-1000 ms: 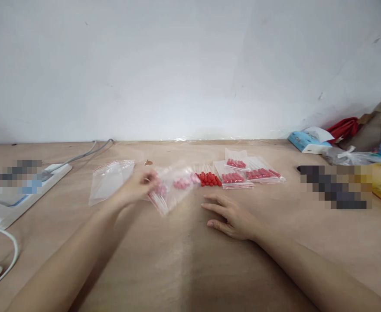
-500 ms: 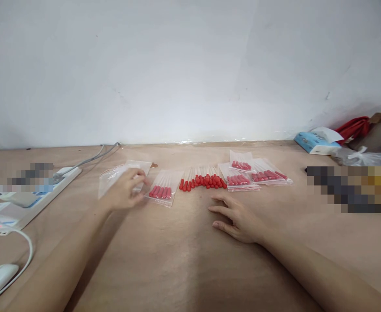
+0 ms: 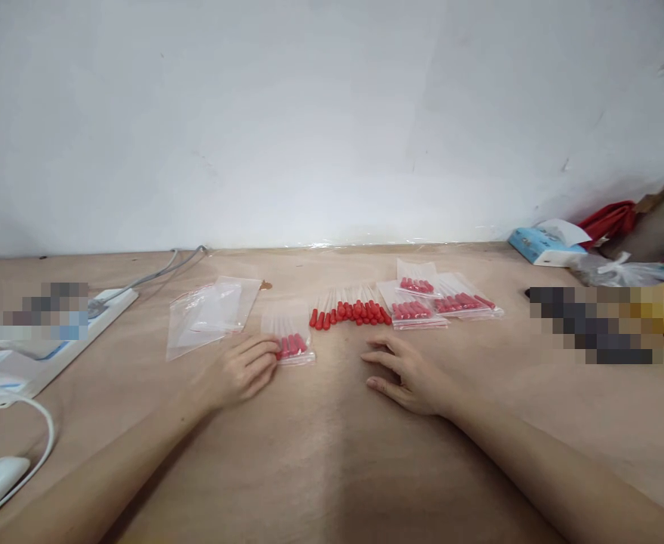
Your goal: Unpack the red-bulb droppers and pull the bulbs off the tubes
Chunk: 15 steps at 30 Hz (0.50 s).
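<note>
my left hand [image 3: 248,369], curled at the filled bag [image 3: 294,341], seems to be settling it, grip unclear; light touch needed. right hand [image 3: 404,374] half-open, empty.

I see bright red bulbs [image 3: 359,311], clear bags [image 3: 212,310] with thin red lines, brown wood-grained surface [image 3: 286,453], pale grey wall [image 3: 332,128], blue tissue pack [image 3: 535,248], white power strip [image 3: 117,301]
</note>
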Available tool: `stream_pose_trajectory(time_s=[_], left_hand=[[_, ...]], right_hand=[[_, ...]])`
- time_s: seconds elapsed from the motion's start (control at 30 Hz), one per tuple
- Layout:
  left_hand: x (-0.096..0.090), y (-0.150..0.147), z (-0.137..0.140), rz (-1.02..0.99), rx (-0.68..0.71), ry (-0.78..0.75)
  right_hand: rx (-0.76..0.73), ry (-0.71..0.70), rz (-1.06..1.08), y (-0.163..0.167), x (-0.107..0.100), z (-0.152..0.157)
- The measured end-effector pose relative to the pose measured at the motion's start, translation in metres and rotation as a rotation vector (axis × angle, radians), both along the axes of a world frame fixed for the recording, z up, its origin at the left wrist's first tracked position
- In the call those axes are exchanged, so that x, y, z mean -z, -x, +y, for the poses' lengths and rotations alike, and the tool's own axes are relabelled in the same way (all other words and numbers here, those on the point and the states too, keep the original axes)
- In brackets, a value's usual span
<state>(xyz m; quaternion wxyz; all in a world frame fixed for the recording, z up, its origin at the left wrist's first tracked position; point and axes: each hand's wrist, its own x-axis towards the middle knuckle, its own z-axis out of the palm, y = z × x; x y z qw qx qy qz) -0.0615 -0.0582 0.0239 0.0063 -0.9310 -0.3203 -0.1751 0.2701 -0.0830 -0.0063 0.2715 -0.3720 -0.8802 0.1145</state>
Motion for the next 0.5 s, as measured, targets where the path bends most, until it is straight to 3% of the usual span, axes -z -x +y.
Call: stream_pose_trajectory(time_s=[0.13, 0.27, 0.5], left_hand=[[-0.008, -0.053, -0.028, -0.107, -0.128, 0.145], [-0.013, -0.099, -0.024, -0.189, -0.156, 0.249], [0.004, -0.127, -0.006, -0.358, -0.194, 0.324]], right_hand=[[0.053, -0.042, 0.036, 0.006, -0.004, 0.001], [0.215, -0.01, 0.098, 0.017, -0.004, 0.001], [0.465, 0.219, 0.113, 0.037, -0.001, 0.011]])
